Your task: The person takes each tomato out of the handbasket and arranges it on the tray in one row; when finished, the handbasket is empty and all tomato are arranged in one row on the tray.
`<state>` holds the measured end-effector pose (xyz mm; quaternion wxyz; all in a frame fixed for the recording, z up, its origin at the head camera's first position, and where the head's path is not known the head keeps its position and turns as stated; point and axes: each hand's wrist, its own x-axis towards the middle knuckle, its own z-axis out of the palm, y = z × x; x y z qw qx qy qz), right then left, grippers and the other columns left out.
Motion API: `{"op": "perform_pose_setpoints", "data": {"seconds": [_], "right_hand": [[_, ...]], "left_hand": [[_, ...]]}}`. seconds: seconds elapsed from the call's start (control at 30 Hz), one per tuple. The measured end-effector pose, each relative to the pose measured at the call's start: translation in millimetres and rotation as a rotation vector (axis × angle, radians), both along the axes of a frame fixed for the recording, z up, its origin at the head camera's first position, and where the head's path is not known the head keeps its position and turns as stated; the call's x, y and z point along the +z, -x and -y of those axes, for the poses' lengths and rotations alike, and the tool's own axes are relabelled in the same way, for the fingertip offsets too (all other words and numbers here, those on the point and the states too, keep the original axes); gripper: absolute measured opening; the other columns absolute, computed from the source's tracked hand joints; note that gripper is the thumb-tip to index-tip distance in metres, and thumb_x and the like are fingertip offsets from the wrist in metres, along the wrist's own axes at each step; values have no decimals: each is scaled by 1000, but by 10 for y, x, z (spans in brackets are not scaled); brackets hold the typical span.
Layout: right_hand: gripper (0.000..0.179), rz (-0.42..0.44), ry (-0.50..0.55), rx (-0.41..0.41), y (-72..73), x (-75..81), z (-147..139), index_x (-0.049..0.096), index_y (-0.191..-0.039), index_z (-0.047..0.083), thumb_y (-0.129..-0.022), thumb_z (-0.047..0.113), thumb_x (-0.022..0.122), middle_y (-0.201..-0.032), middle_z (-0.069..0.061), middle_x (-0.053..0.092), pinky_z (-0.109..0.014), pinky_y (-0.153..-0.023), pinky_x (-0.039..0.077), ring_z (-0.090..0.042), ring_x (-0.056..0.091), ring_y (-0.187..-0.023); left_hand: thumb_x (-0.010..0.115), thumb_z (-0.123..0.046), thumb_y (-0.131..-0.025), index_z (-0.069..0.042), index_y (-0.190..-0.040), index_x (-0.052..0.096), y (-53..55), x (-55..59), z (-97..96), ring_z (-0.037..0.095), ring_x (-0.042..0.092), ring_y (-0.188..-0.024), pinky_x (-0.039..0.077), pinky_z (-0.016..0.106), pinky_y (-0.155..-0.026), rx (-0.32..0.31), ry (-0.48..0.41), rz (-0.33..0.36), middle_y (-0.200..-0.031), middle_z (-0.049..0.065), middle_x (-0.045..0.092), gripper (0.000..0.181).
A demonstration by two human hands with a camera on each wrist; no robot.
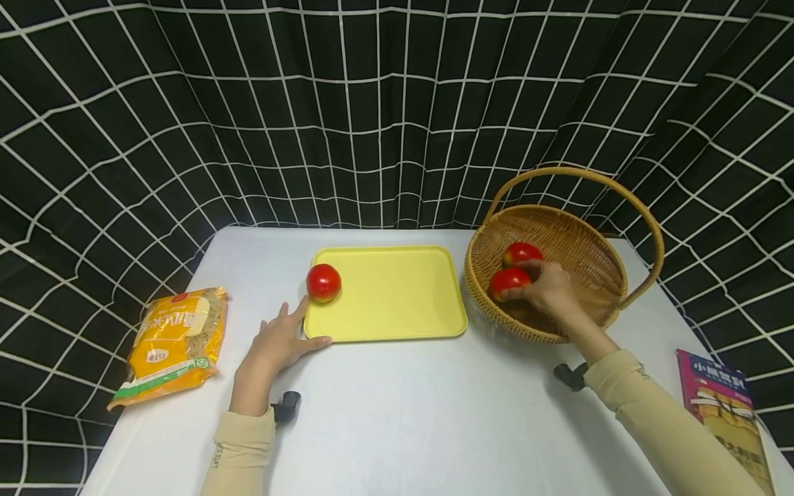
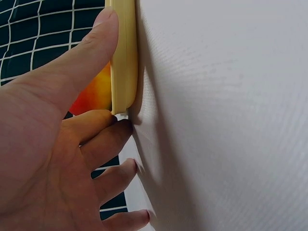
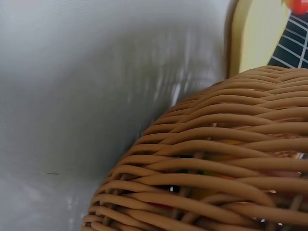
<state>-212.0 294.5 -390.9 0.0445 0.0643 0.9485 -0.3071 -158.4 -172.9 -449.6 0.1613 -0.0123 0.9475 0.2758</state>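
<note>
Inside the wicker basket (image 1: 595, 251) at the right, my right hand (image 1: 548, 289) grips a red apple (image 1: 509, 281) between thumb and fingers. Another red apple (image 1: 522, 253) lies just behind it in the basket. My left hand (image 1: 282, 342) is spread at the near left corner of the yellow tray (image 1: 397, 293), its thumb touching the tray's edge. A third red apple (image 1: 324, 283) sits on the tray's left end. In the right wrist view the basket's woven side (image 3: 216, 144) hides the hand. The left wrist view shows the thumb (image 2: 91, 45) along the tray's side (image 2: 124, 62).
An orange food bag (image 1: 176, 337) lies at the table's left edge. A purple and yellow package (image 1: 722, 406) lies at the right edge. The basket's tall handle (image 1: 645, 213) arches over its right side. A black curtain with a white grid (image 1: 384, 117) hangs behind the white table (image 1: 422, 413).
</note>
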Motion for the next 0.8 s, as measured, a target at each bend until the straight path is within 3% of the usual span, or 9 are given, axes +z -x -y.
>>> {"op": "perform_pose_setpoints", "data": {"seconds": [0.23,0.47,0.63,0.8], "right_hand": [[80,-26,107,-39,-2,99,41,53,-152,-3,-85,23,90,-155,-33,52,-68,-119,41,-51,47,-140],[75,-99,160,-97,24,224,114,57,-153,8,-87,23,89,-157,-27,52,-65,-120,41,-47,44,-145],[74,-165,234,-124,20,381,256,55,-156,13,-90,24,87,-159,-20,54,-61,-122,40,-42,44,-149],[74,-232,334,-124,-35,517,464,52,-158,18,-92,26,85,-161,-13,54,-55,-120,47,-35,47,-148]], "left_hand": [[79,-59,-89,-12,-170,21,5,-2,4,74,14,-149,18,85,-118,-6,2,-7,-169,39,15,110],[79,-60,-89,-14,-171,20,11,1,4,74,12,-149,17,86,-117,2,-7,7,-171,38,13,111],[79,-59,-89,-14,-171,19,15,6,11,74,13,-149,17,85,-118,0,-7,7,-170,39,13,110],[79,-57,-90,-14,-171,19,8,-6,7,74,13,-150,16,85,-119,0,-15,10,-171,38,12,109]]}}
